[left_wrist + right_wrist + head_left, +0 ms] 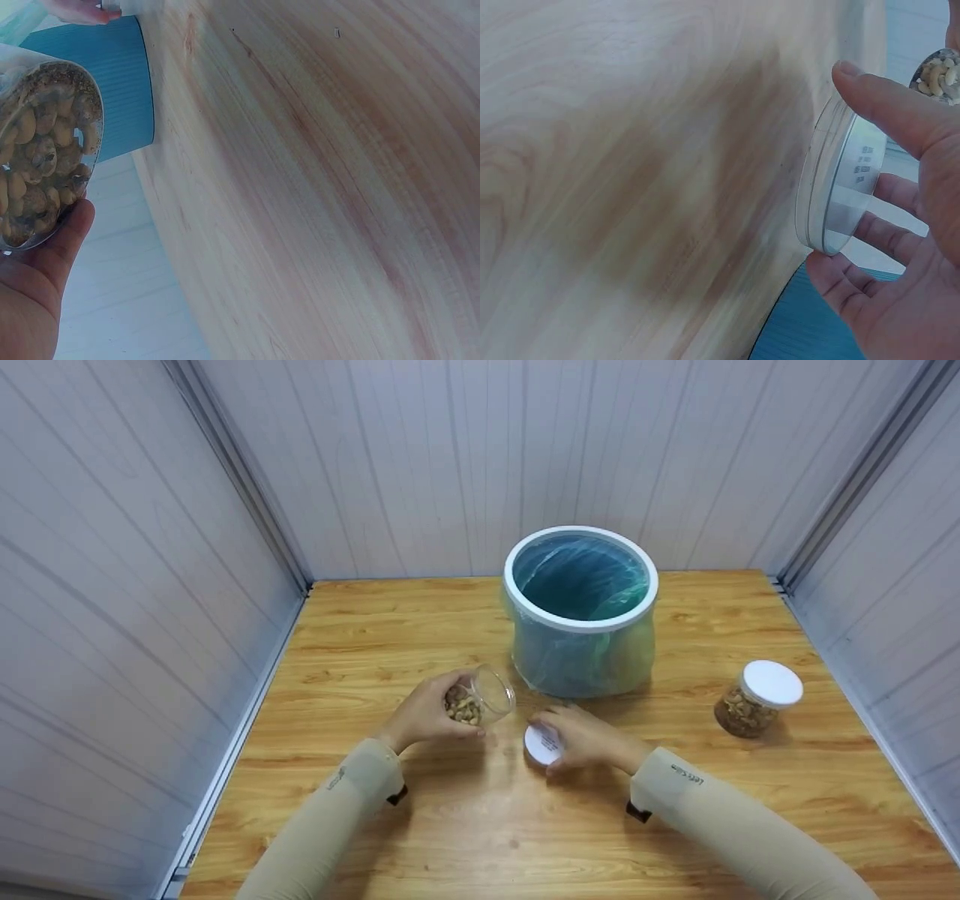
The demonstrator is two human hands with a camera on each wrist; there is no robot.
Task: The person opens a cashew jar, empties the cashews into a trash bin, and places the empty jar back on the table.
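Observation:
My left hand (pixel 429 714) grips a clear jar (pixel 495 696) without its lid, tilted with its mouth toward the right. Cashew nuts (pixel 462 706) lie in its lower end, and the left wrist view shows them through the jar's base (pixel 49 154). Just right of the jar's mouth, my right hand (pixel 591 739) holds a round white lid (pixel 541 745) by its rim, between thumb and fingers. Small printed text shows on the lid's face (pixel 862 161) in the right wrist view. Lid and jar are apart.
Behind my hands stands a blue-green bin (pixel 585 660) with a white rim and a thin plastic liner. A second jar (pixel 744 712) of nuts, capped with a white lid (pixel 771 682), stands to the right on the wooden table (pixel 510 840). Pale panels enclose the table's back and sides.

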